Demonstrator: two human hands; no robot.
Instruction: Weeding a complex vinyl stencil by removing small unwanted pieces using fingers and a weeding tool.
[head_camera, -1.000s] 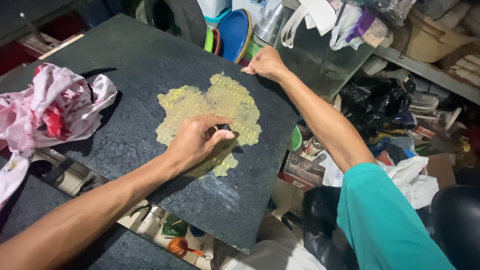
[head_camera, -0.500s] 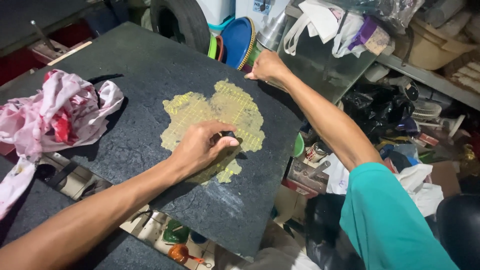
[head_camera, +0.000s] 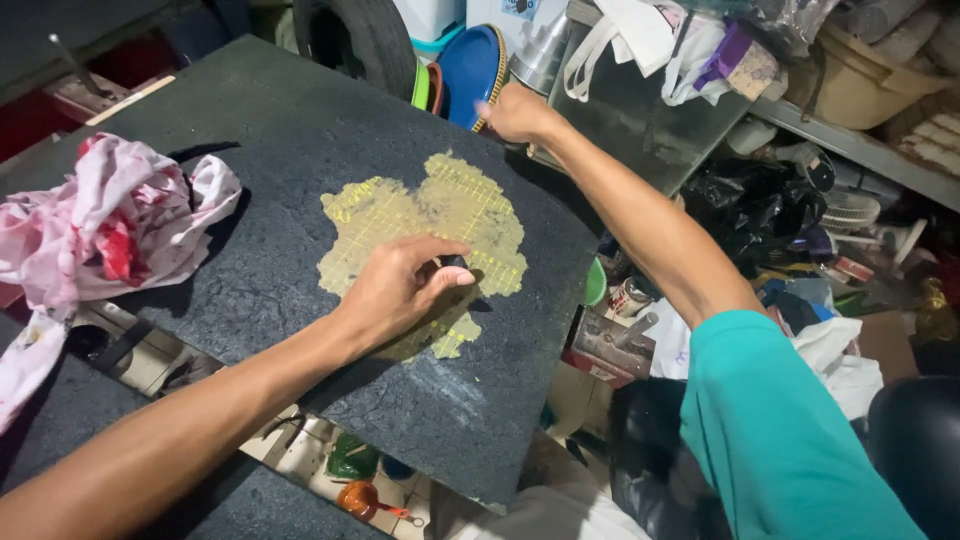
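left hand (head_camera: 400, 290): grip pinched on a small dark tool, pressed to the yellow gridded patch (head_camera: 430, 225) under the fingers | right hand (head_camera: 515, 112): grip curled over far edge of dark stone slab (head_camera: 250, 150) | pink stained rag (head_camera: 110, 220) well left of the left grip, on slab

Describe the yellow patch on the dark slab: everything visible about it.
The yellow patch is an irregular, blotchy smear of dull yellow-green on the dark speckled slab, crossed by a faint grid of brighter lines. It lies flat near the slab's middle, edges ragged, with a lobe trailing toward the near edge. The left hand rests on its lower part, fingers pressing a small dark object against it. The right hand grips the slab's far edge, clear of it.
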